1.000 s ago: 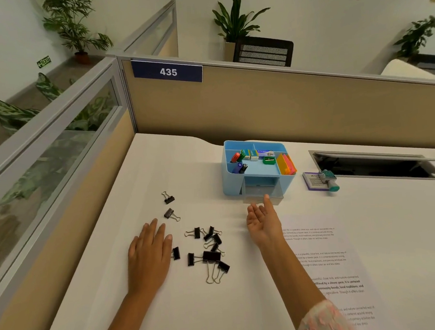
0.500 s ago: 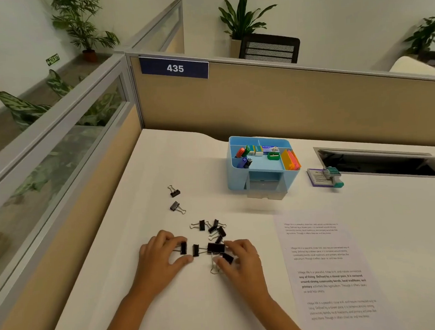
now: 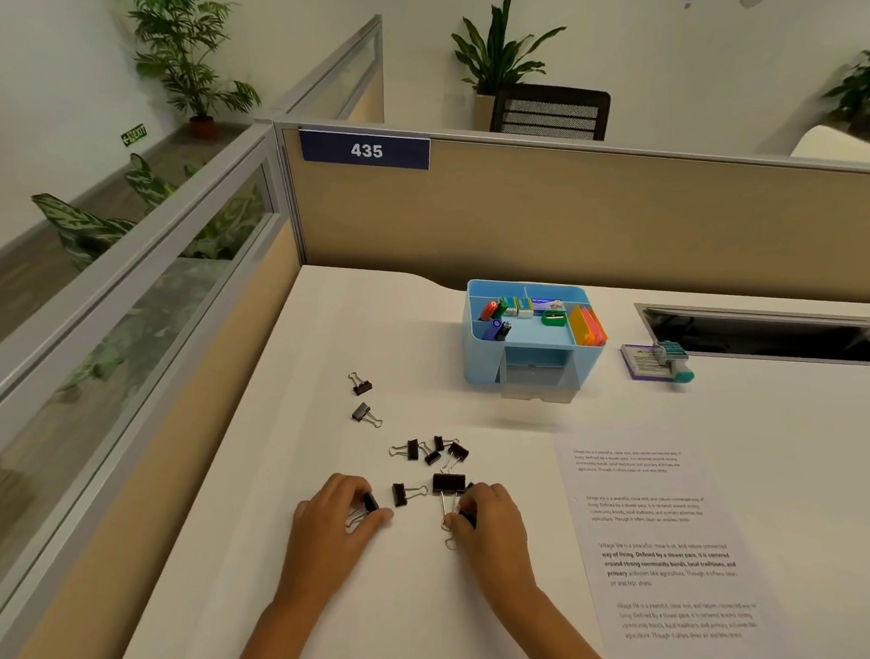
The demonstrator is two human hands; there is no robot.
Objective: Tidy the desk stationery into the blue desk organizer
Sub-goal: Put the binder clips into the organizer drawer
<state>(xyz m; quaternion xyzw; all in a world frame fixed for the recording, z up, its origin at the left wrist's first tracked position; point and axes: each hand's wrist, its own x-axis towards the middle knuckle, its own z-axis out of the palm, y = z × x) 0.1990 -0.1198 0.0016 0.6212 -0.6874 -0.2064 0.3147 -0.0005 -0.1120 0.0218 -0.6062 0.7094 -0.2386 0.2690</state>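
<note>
Several black binder clips lie scattered on the white desk; a large binder clip (image 3: 449,484) sits between my hands, and two stray clips (image 3: 360,385) lie further left. My left hand (image 3: 333,521) is curled with its fingertips pinching a small black binder clip (image 3: 370,503). My right hand (image 3: 487,518) is curled over another small clip (image 3: 467,517) at its fingertips. The blue desk organizer (image 3: 531,343) stands beyond the clips, holding erasers, a sharpener and coloured sticky notes, with a clear front drawer.
A printed paper sheet (image 3: 664,545) lies to the right of my hands. A purple pad with a teal stamp (image 3: 656,360) sits right of the organizer. A dark cable slot (image 3: 762,332) opens at the back right. Partition walls bound the desk behind and to the left.
My right hand drew back from the organizer to the clip pile. Both hands went from flat and open to curled onto small clips.
</note>
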